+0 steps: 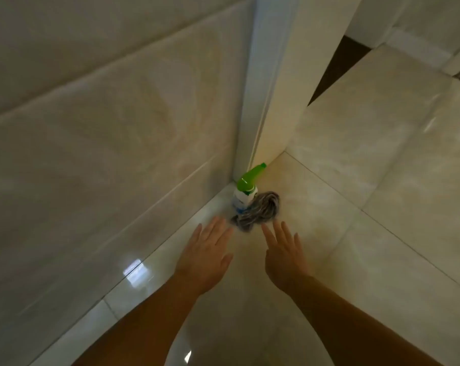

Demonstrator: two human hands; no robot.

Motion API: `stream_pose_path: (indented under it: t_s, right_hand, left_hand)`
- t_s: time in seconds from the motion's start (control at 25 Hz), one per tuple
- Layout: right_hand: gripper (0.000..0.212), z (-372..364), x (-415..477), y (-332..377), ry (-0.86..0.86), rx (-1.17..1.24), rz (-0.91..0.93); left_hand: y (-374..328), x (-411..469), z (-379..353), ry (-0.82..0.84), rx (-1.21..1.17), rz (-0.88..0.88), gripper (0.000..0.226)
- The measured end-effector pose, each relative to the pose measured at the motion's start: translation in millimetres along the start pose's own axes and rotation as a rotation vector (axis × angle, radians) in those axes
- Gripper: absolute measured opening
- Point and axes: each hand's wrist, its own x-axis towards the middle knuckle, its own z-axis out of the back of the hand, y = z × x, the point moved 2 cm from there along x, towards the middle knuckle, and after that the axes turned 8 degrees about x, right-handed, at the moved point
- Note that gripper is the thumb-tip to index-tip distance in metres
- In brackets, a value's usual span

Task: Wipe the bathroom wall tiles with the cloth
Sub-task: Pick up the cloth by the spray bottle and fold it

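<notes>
Just beyond the fingertips of the left hand and right hand, in line with the gap between them, a crumpled grey cloth lies on the floor, touching a green-topped spray bottle on its far side. Both hands are spread, fingers straight, holding nothing. The cloth looks soft, light and limp; bunching its near folds should keep the bottle from tipping. Wall tiles rise left of the left hand. Blur hides the bottle's label and any dampness.
</notes>
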Motion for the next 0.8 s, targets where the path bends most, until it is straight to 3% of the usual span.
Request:
stream_pose_path:
  t_s: [0.16, 0.24, 0.28, 0.44, 0.52, 0.6, 0.72, 0.8]
  right_hand:
    - [0.068, -66.9, 60.0, 5.7, 0.133, 0.064, 0.039]
    - [0.067, -96.2, 84.8, 8.3, 0.140, 0.077, 0.043]
    - [0.066, -107.0, 97.4, 8.3, 0.140, 0.064, 0.032]
    - [0.059, -118.3, 133.4, 15.1, 0.174, 0.167, -0.136]
    - [0.060, -114.0, 139.7, 19.5, 0.167, 0.271, -0.209]
    - [0.057, -107.2, 136.2, 21.4, 0.011, 0.401, -0.189]
    - [0.024, -83.1, 110.3, 22.1, -0.423, 0.840, -0.165]
    - [0.009, -55.5, 84.1, 31.6, -0.585, 1.082, -0.147]
  left_hand:
    - [13.4, 26.4, -64.7, 0.009, 0.027, 0.014, 0.062]
    - [17.0, 33.5, -87.6, 0.076, -0.021, 0.017, 0.056]
    - [19.5, 35.8, -97.4, 0.030, -0.029, 0.022, 0.053]
    - [22.0, 30.7, -108.9, -0.019, -0.111, 0.074, 0.060]
    - [22.9, 24.2, -108.1, -0.046, -0.079, 0.059, 0.051]
    - [27.1, 27.8, -105.5, -0.053, -0.087, 0.044, 0.054]
    - [26.6, 35.7, -84.2, -0.068, -0.154, 0.077, 0.057]
    - [21.6, 39.9, -61.6, -0.031, -0.274, 0.080, 0.062]
